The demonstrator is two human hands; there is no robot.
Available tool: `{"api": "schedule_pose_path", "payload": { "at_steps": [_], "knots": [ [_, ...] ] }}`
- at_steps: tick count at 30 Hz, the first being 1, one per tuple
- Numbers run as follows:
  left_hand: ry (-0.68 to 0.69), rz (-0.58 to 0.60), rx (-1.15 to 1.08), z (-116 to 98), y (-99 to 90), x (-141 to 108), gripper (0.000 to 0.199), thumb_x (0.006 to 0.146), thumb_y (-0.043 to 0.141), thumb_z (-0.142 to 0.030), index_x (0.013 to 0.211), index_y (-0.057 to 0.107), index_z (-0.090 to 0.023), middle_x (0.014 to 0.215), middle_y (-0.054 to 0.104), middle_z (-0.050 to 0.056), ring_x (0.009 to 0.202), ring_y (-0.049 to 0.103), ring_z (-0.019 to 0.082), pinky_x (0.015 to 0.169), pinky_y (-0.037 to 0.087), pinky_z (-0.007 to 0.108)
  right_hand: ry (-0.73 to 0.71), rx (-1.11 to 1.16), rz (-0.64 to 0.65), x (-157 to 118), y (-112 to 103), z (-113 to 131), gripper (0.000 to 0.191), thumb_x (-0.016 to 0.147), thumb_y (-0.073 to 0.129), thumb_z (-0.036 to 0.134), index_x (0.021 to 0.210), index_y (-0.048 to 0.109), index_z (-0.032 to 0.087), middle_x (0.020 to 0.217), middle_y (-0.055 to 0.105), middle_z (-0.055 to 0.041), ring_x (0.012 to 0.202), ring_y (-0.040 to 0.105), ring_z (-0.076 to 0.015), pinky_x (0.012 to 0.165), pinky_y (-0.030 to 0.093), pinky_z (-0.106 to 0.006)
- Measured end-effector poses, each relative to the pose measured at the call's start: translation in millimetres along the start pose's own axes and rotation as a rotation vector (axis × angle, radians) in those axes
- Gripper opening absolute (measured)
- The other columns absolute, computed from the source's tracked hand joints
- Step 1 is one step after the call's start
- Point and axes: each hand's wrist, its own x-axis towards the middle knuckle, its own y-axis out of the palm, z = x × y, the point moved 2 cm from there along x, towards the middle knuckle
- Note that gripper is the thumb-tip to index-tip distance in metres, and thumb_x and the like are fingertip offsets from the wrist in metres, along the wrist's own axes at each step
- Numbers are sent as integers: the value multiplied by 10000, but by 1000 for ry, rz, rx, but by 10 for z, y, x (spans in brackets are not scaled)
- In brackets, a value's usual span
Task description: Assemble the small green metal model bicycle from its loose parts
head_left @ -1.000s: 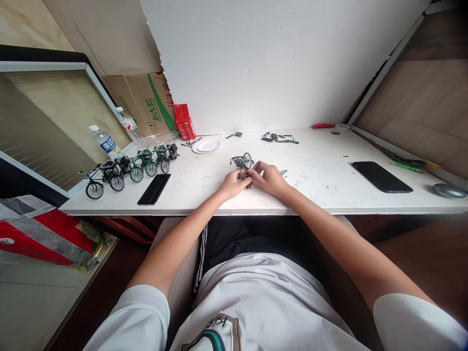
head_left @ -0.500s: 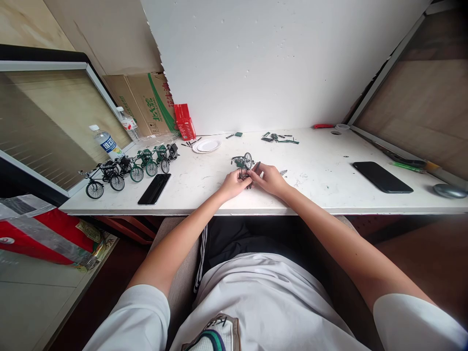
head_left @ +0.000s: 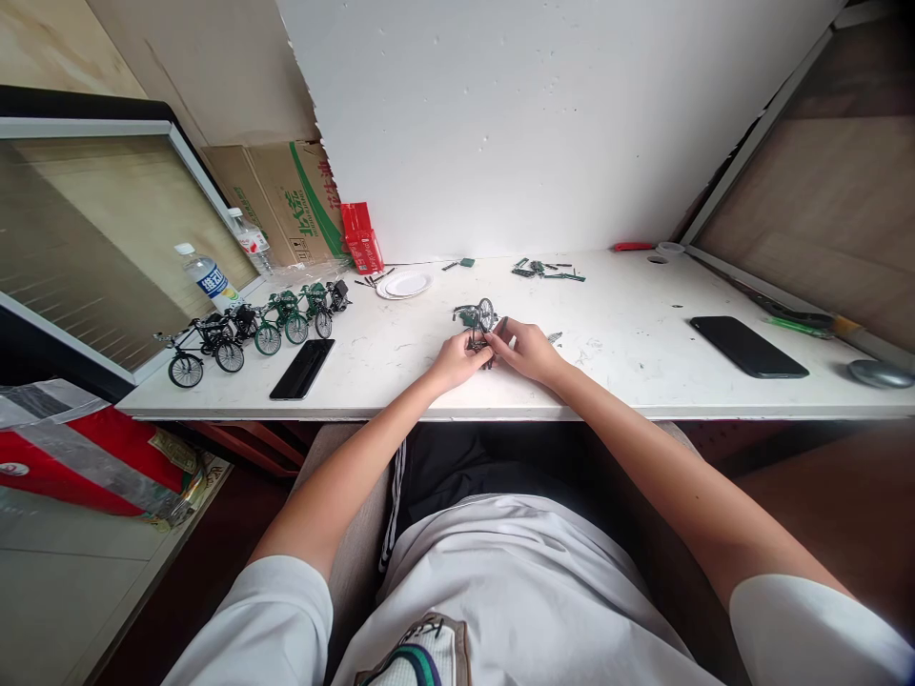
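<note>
Between my hands, close to the front of the white table, is a small model bicycle, dark, with one spoked wheel pointing up and away from me. My left hand is closed on its left side. My right hand pinches at its near right part, thumb and forefinger together; whether a separate small piece is in that pinch I cannot tell. The fingers hide most of the bicycle's near end. Just past it lies a green piece, and a small grey part lies beside my right hand.
Several finished-looking model bicycles stand at the left, behind a phone. Loose green and black parts lie farther back, near white paper plates and a red box. Another phone and a mouse are at the right.
</note>
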Motion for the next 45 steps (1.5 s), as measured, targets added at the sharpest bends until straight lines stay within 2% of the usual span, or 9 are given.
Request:
{"api": "schedule_pose_path", "payload": {
  "at_steps": [10, 24, 30, 36, 40, 45],
  "knots": [
    [23, -1, 29, -9, -3, 3, 225, 925, 732, -330, 1055, 693, -150, 872, 780, 69, 796, 738, 178, 808, 583, 329, -20, -25, -8, 8, 10, -41, 373, 1057, 553, 596, 916, 608, 255, 793, 783, -61, 706, 714, -251, 673, 510, -357],
    [-13, -12, -18, 21, -12, 13, 318, 906, 788, -366, 1101, 685, -138, 888, 786, 84, 813, 755, 184, 810, 585, 331, -19, -66, -42, 21, 37, -125, 368, 1053, 575, 579, 915, 641, 243, 820, 797, -58, 706, 710, -235, 669, 496, -335],
    [-48, -21, -92, -50, -7, -6, 299, 895, 804, -354, 1053, 678, -134, 879, 774, 81, 819, 777, 196, 831, 596, 342, -24, -97, -66, 31, 36, -140, 377, 1042, 603, 574, 910, 669, 227, 844, 802, -58, 708, 703, -223, 671, 486, -320],
    [-159, -85, -160, -173, 3, -39, 275, 896, 784, -271, 1106, 693, -117, 987, 797, 109, 783, 795, 194, 820, 614, 331, -29, -122, -96, 36, 37, -152, 373, 1043, 619, 565, 885, 672, 231, 848, 802, -54, 709, 698, -218, 681, 470, -315],
    [-180, -96, -186, -236, 9, -55, 227, 907, 749, -223, 1092, 697, -102, 971, 802, 119, 778, 799, 201, 814, 620, 331, -24, -145, -127, 41, 36, -173, 385, 1044, 618, 565, 860, 653, 229, 850, 799, -60, 717, 692, -221, 672, 462, -320],
    [-199, -111, -213, -244, -8, -60, 269, 886, 778, -239, 1101, 701, -96, 973, 810, 134, 774, 797, 202, 809, 625, 332, -13, -144, -139, 42, 37, -187, 396, 1039, 620, 571, 837, 635, 231, 862, 795, -72, 720, 691, -227, 667, 467, -330]
  ]
}}
